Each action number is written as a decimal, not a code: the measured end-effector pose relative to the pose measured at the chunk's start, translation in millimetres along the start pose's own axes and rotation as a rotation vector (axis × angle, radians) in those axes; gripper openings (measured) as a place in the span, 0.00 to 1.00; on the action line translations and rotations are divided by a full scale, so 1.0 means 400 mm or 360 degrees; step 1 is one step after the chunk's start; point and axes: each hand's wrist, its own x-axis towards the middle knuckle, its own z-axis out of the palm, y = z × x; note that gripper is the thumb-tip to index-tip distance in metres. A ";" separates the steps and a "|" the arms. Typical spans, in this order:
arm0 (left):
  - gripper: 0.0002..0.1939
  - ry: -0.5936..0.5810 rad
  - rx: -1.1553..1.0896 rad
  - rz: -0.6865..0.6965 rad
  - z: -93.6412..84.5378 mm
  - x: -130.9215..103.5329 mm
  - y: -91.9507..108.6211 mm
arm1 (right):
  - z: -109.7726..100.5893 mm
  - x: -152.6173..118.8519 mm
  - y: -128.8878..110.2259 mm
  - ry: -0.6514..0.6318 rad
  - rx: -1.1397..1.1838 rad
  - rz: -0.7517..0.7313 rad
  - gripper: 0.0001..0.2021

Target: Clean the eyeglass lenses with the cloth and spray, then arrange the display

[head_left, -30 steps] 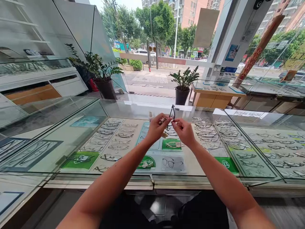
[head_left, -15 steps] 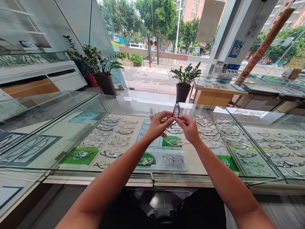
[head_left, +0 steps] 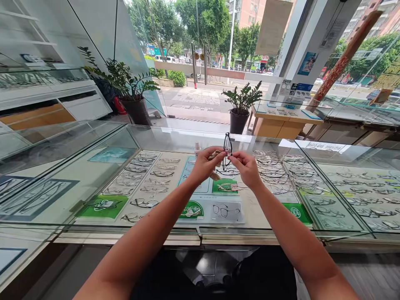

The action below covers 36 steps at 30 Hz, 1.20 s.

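A pair of dark-framed eyeglasses is held up on end above the glass counter. My left hand is closed, its thumb and fingers pinching the frame from the left. It also holds a beige cloth, which sticks out below the fingers. From the other side, my right hand is closed with its fingertips at the frame near the middle. The exact grip points are partly hidden by the fingers. Just behind my left hand stands a small white bottle.
Under the glass of the display counter lie rows of eyeglasses and green cards. Beyond it are a potted plant, a larger potted plant and a wooden cabinet before the window.
The eyeglasses have shifted slightly left and turned, so more of the frame shows upright between my hands. My right fingertips have changed position a little on the frame.
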 end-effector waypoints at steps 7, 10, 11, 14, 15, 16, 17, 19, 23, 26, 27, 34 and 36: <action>0.26 -0.0015 -0.0013 0.0072 0.000 0.007 -0.010 | -0.003 0.002 0.008 0.0017 -0.0025 -0.0006 0.19; 0.24 0.0045 0.0025 0.0114 0.000 0.008 -0.014 | -0.005 0.003 0.010 0.0022 -0.0034 -0.0011 0.18; 0.24 0.0063 0.0046 0.0127 0.000 0.008 -0.014 | -0.005 0.003 0.010 0.0023 -0.0042 -0.0009 0.18; 0.25 0.0103 0.0120 0.0132 0.000 0.005 -0.013 | -0.007 0.004 0.011 0.0037 -0.0070 -0.0003 0.19; 0.25 0.0113 0.0143 0.0123 0.000 0.004 -0.012 | -0.008 0.005 0.011 0.0054 -0.0081 -0.0007 0.19; 0.25 0.0121 0.0164 0.0111 0.001 0.002 -0.011 | -0.009 0.005 0.011 0.0084 -0.0096 -0.0014 0.19; 0.26 0.0128 0.0182 0.0101 0.001 0.001 -0.009 | -0.009 0.006 0.011 0.0125 -0.0116 -0.0025 0.19; 0.26 0.0137 0.0213 0.0081 0.002 -0.001 -0.008 | -0.011 0.006 0.011 0.0221 -0.0174 -0.0043 0.21; 0.27 0.0151 0.0227 0.0065 0.003 -0.001 -0.008 | -0.012 0.005 0.016 0.0361 -0.0262 -0.0014 0.24; 0.28 0.0144 0.0251 0.0055 0.000 -0.001 -0.005 | -0.014 0.004 0.020 0.0459 -0.0316 -0.0041 0.22; 0.28 0.0145 0.0269 0.0054 -0.002 -0.001 -0.004 | -0.015 0.004 0.021 0.0486 -0.0336 -0.0072 0.21; 0.24 0.0085 0.0409 0.0078 -0.014 0.003 -0.014 | -0.035 0.015 0.018 0.0647 -0.0494 -0.0289 0.16; 0.23 0.0026 0.0457 0.0072 -0.013 0.003 -0.021 | -0.043 0.019 0.015 0.0690 -0.0533 -0.0307 0.17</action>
